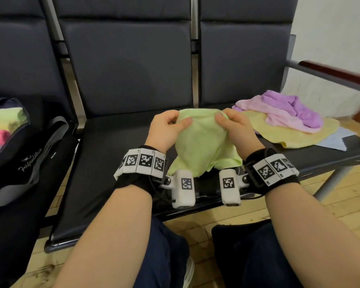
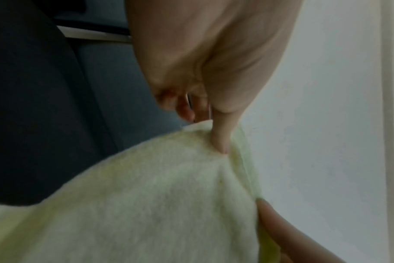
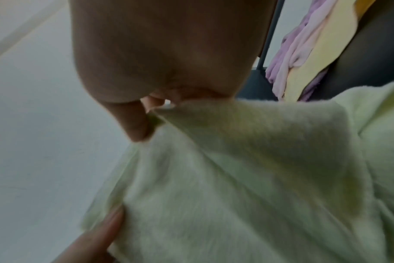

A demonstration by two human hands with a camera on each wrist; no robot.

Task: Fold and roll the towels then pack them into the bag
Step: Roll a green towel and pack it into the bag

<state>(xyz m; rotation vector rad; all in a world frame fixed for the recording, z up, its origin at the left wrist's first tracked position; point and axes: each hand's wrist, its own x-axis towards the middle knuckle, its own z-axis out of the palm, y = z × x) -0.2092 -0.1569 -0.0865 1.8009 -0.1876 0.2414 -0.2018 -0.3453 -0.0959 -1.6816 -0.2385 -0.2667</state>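
Head view, centre of frame: light green towel (image 1: pixel 204 140) held up above the dark middle seat (image 1: pixel 104 163), top edge pinched at two spots close together, by left hand (image 1: pixel 166 129) and right hand (image 1: pixel 237 127), thumb against curled fingers on each. Lower edge hanging loose and ragged just above the wrists (not touching the seat). At right, crumpled purple towel (image 1: pixel 289 107) and pink towel (image 1: pixel 279 119) piled on a flat yellow towel (image 1: pixel 295 136), near the seat's front edge. At far left, open dark bag (image 1: pixel 27 156) with rolled towels inside. Bare seat between bag and hands.
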